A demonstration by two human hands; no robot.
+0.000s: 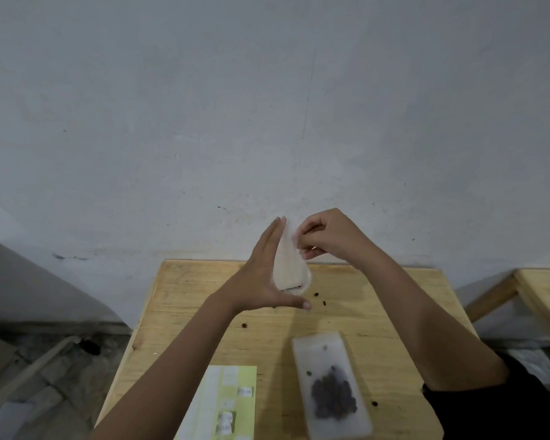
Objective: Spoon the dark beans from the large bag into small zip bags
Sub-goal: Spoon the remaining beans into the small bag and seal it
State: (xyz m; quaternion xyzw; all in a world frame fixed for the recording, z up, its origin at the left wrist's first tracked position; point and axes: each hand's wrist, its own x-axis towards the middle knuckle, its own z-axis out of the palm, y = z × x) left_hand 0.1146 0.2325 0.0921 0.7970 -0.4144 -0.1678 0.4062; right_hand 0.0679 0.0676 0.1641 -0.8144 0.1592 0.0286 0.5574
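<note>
Nearest me, below the left hand, I see a label sheet, and under the right forearm a flat bag of dark beans on the wooden table. Loose beans lie beneath the left thumb. That hand is flat, fingers straight, against the raised small zip bag. The right hand pinches its top edge.
</note>
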